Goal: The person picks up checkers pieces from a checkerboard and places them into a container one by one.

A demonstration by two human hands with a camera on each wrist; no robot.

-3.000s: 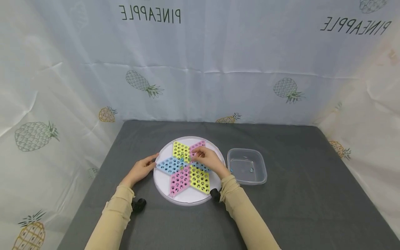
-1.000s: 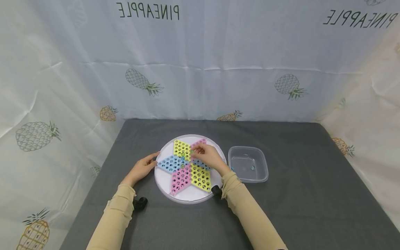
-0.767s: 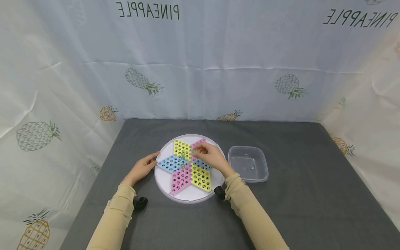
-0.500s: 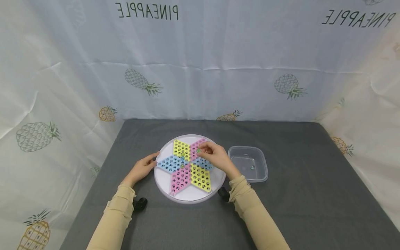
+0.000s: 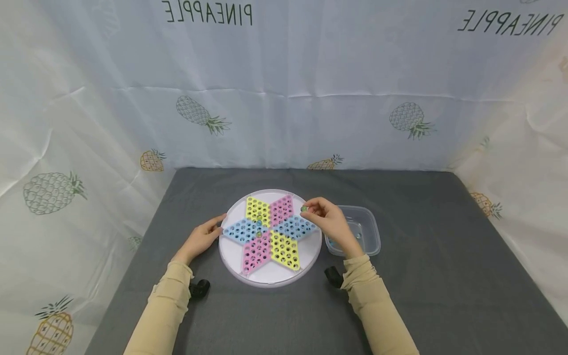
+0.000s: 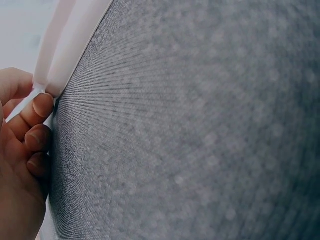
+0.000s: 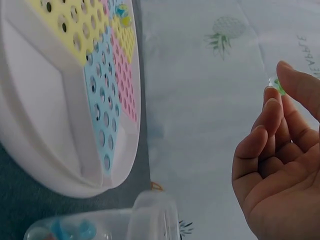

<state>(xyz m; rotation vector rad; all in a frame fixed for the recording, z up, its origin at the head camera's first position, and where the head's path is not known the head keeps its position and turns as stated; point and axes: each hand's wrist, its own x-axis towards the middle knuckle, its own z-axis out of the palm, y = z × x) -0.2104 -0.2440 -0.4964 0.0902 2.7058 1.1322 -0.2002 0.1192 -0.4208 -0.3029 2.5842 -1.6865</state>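
A round white Chinese checkers board (image 5: 233,261) lies on the table, with a six-pointed star of pink, yellow and blue perforated sections. My left hand (image 5: 200,241) grips its left rim; in the left wrist view the fingers (image 6: 39,137) curl at the white edge. Between the thumb and fingertips of my right hand (image 5: 332,224) is a green-tinted clear marble (image 7: 279,86), raised off to the right of the board's upper right side. A few marbles (image 5: 259,235) sit in holes close to the star's centre.
Right of the board stands a clear plastic container (image 5: 376,240), partly covered by my right hand and holding blue-tinted marbles (image 7: 87,229). A dark grey cloth (image 5: 443,276) covers the table. White pineapple-print curtains (image 5: 288,128) hang behind it and at both sides.
My right hand has lifted the green marble from near the star's centre and carried it right, beyond the pink section. My left hand stays at the board's rim.
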